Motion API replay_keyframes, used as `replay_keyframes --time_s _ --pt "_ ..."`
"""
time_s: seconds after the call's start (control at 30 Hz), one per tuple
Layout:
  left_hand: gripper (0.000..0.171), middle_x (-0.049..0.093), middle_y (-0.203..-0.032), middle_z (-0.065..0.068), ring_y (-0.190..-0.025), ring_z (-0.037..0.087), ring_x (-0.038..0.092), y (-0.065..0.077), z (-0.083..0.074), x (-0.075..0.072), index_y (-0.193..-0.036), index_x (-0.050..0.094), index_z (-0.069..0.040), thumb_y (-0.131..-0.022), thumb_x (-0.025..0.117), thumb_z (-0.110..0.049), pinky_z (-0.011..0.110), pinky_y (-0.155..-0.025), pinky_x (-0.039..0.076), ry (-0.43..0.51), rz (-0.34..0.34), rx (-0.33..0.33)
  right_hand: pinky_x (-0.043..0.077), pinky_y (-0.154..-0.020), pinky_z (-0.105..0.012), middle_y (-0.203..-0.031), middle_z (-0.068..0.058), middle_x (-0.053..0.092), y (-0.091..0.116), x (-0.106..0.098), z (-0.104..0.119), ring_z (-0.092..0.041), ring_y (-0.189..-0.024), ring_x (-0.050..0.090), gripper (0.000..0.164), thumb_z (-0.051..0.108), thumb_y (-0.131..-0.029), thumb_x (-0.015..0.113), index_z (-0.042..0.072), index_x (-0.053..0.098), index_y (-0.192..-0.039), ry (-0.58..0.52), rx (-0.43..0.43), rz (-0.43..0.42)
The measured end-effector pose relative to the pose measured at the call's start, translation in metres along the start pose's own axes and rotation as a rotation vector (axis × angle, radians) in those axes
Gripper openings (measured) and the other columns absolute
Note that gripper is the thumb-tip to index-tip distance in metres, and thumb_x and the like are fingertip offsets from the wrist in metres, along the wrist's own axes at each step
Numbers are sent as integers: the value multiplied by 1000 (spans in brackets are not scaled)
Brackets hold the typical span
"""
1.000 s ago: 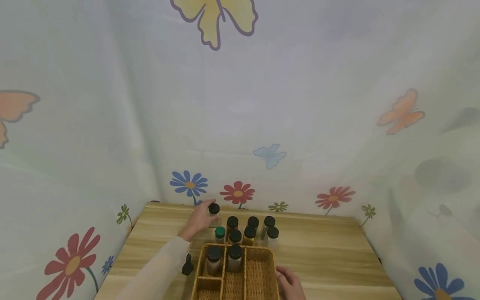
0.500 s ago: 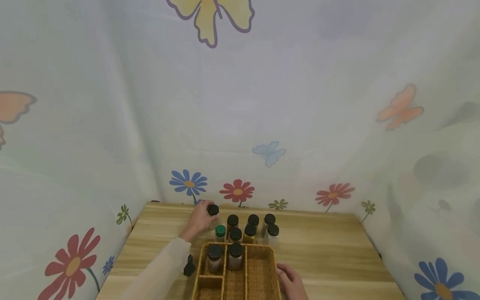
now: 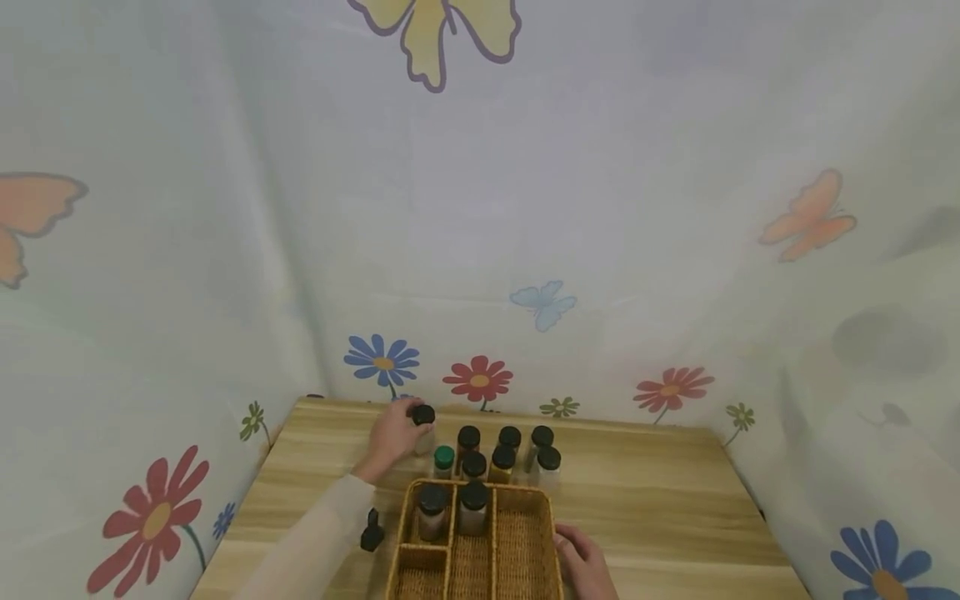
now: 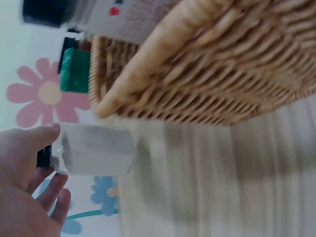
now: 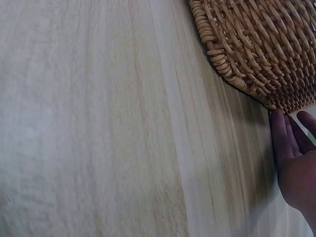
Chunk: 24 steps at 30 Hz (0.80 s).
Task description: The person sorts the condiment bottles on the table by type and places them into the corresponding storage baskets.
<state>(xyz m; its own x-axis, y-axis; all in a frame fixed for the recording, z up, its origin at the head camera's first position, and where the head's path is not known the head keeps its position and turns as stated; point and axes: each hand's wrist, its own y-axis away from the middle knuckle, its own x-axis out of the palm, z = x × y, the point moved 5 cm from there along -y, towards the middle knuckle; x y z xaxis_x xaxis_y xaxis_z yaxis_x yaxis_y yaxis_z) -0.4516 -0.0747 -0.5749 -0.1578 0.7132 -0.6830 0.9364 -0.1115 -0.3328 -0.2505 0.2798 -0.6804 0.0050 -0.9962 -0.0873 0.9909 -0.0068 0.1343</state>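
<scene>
My left hand [image 3: 393,435] pinches a clear jar [image 4: 96,149] with a black lid and whitish contents, at the back left of the table. In the left wrist view the thumb and fingers are at the lid end. A wicker basket [image 3: 492,525] with compartments stands at the front. Two black-lidded jars are in it, one [image 3: 432,512] in the back left compartment and one [image 3: 473,508] in the middle one. My right hand [image 3: 585,565] rests at the basket's right side. In the right wrist view its extended fingers [image 5: 282,136] touch the basket's lower edge.
Behind the basket stand several black-lidded jars [image 3: 503,462] and a green-lidded one [image 3: 443,458]. A small black object [image 3: 372,532] lies left of the basket on the wooden table [image 3: 645,492]. A flower-printed cloth [image 3: 600,350] hangs around the table's back and sides.
My left hand has shifted slightly left with the jar, away from the other jars. The right hand and the basket have stayed in place.
</scene>
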Motion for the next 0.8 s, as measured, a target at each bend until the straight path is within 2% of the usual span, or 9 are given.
replay_keyframes --time_s 0.2,0.3,0.47,0.63,0.8 --pt "46 73 -119 14 -108 35 69 -7 -12 -27 -126 72 -5 -87 90 -23 54 -92 55 12 17 63 61 -90 -48 -136 -26 64 0 -1 0 -32 -117 67 52 31 -110 56 -12 58 -140 4 11 -11" --pt "48 72 -122 12 -108 32 68 -10 -28 -41 -129 72 -7 -89 89 -25 52 -91 56 30 35 124 61 -90 -48 -137 -26 64 -1 -3 0 -31 -117 67 53 33 -110 55 -11 58 -140 24 27 -24" --pt "49 71 -124 6 -107 24 68 -11 -60 -66 -133 70 -11 -90 88 -27 49 -93 57 111 53 202 60 -92 -50 -140 -28 61 -2 -3 0 -34 -121 65 55 35 -109 56 -10 58 -140 36 20 -51" --pt "47 71 -121 -2 -107 17 67 2 -96 -79 -132 71 -14 -91 87 -29 46 -96 57 157 114 249 61 -90 -47 -138 -27 63 -1 -4 -4 -32 -118 66 51 33 -109 57 -8 62 -138 76 14 -74" --pt "45 69 -117 -7 -106 14 66 21 -124 -89 -131 72 -17 -91 87 -32 42 -94 58 164 139 284 60 -92 -52 -140 -26 62 -2 -3 -5 -36 -123 63 52 36 -108 57 -6 63 -138 96 41 -72"
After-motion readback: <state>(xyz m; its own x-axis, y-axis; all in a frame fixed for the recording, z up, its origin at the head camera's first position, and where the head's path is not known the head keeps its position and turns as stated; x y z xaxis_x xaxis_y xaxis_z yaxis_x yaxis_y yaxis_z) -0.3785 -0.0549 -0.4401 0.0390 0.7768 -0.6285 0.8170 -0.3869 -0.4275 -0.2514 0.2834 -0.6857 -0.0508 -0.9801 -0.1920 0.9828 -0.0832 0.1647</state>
